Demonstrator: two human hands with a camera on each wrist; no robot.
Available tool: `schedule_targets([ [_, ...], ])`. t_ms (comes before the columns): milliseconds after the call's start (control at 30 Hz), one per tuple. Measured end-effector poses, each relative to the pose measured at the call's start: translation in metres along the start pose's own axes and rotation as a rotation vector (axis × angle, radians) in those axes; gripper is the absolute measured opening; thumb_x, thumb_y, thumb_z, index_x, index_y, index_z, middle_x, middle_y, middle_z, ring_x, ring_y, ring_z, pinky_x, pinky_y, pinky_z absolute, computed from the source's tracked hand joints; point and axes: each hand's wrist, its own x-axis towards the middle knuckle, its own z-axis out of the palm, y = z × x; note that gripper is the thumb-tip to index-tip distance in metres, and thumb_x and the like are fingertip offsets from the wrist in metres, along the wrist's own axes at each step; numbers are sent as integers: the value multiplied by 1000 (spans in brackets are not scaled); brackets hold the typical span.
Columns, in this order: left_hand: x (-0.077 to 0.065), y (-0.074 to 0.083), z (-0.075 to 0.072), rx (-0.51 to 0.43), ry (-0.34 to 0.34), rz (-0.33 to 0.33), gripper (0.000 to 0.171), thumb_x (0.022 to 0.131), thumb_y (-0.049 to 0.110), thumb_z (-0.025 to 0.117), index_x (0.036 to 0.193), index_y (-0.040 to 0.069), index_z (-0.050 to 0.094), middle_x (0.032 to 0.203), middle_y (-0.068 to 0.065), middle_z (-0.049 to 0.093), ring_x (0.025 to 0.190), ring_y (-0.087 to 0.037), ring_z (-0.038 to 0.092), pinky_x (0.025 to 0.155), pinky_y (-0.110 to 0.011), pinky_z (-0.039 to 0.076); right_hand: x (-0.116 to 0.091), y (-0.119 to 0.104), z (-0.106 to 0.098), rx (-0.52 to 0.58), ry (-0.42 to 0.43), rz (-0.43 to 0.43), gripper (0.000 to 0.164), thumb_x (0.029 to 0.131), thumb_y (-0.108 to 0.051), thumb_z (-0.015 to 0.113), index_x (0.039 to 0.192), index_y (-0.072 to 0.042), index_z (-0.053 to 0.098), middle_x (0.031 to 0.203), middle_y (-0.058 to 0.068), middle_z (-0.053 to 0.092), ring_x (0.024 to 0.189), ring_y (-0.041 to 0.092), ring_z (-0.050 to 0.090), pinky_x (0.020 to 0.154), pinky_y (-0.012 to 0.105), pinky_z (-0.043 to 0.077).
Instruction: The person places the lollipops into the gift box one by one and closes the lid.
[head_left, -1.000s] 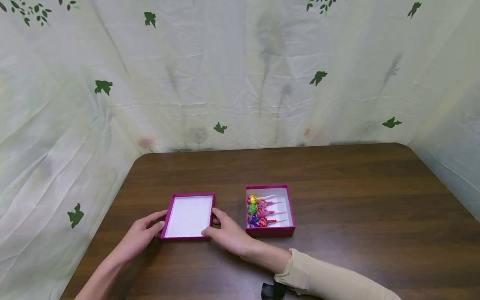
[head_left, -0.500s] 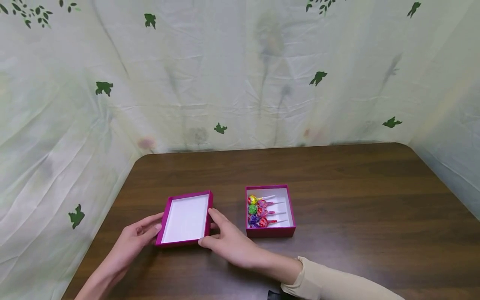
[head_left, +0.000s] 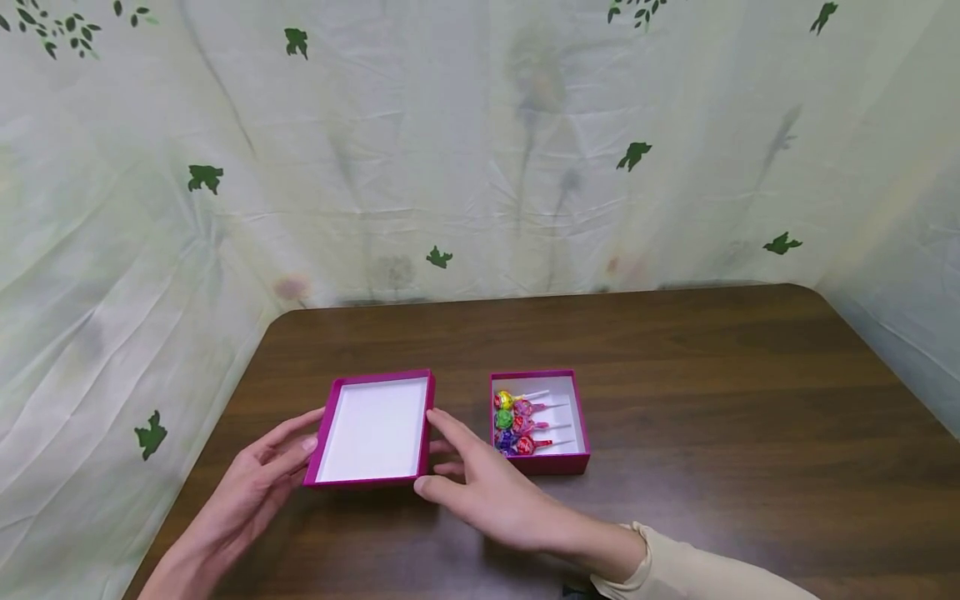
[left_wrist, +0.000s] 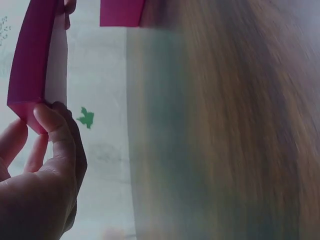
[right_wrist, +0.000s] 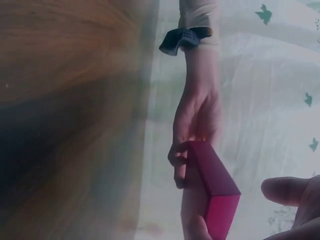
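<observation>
Off the table, tilted, a magenta box lid (head_left: 371, 429) shows its white inside to the head view. At its left edge, my left hand (head_left: 258, 483) pinches it; the left wrist view shows thumb and fingertips of this hand (left_wrist: 45, 185) at a lid corner. My right hand (head_left: 491, 496) holds the opposite side, index finger along the right wall and thumb by the near corner. In the right wrist view a fingertip (right_wrist: 197, 230) overlaps the lid, while another digit stands out to the side. Right of the lid is the matching box (head_left: 543, 465), with several wrapped lollipops (head_left: 521, 425) inside.
The brown wooden table (head_left: 712, 417) extends far to the right and behind the box. A pale curtain (head_left: 480, 167) with green leaf prints hangs around its back and sides. A black strap (right_wrist: 182, 40) sits around the left wrist.
Both hands have raised the lid from near the tabletop. It tilted first, then shifted slightly right and looks larger. The lollipop box has stayed put.
</observation>
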Motion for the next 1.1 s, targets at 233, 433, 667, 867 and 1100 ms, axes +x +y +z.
schedule_targets([
  [233, 1, 6, 19, -70, -18, 33, 39, 103, 4, 48, 141, 12, 52, 124, -9, 64, 106, -19, 64, 89, -31, 52, -7, -2, -15, 115, 36, 8, 61, 95, -25, 65, 148, -21, 37, 131, 4, 54, 114, 16, 60, 94, 30, 48],
  [433, 1, 7, 40, -63, -15, 64, 40, 103, 3, 48, 142, 8, 49, 118, -10, 66, 104, -19, 64, 88, -31, 52, -8, -2, -30, 145, 102, -32, 48, 94, -22, 67, 138, -15, 48, 128, 6, 55, 107, 20, 63, 89, 35, 49],
  [667, 5, 9, 66, -11, 41, 69, 41, 100, 5, 55, 141, 4, 47, 119, -10, 64, 102, -20, 65, 82, -30, 54, -8, 5, -51, 142, 176, -79, 33, 93, -15, 68, 122, -5, 56, 122, 13, 59, 89, 24, 67, 80, 38, 55],
  [867, 14, 11, 88, -61, 62, 5, 47, 100, 8, 57, 142, -6, 42, 127, -11, 60, 110, -21, 62, 88, -31, 52, -11, 9, -71, 133, 195, -81, 21, 93, -14, 69, 107, -1, 61, 98, 15, 62, 73, 23, 63, 71, 41, 56],
  [1100, 25, 13, 107, -64, 42, -86, 46, 98, 10, 60, 134, -13, 45, 117, -13, 65, 97, -20, 63, 84, -29, 52, -18, 9, -91, 138, 225, -33, 37, 91, -12, 70, 123, 0, 56, 112, 17, 65, 76, 26, 63, 68, 37, 55],
])
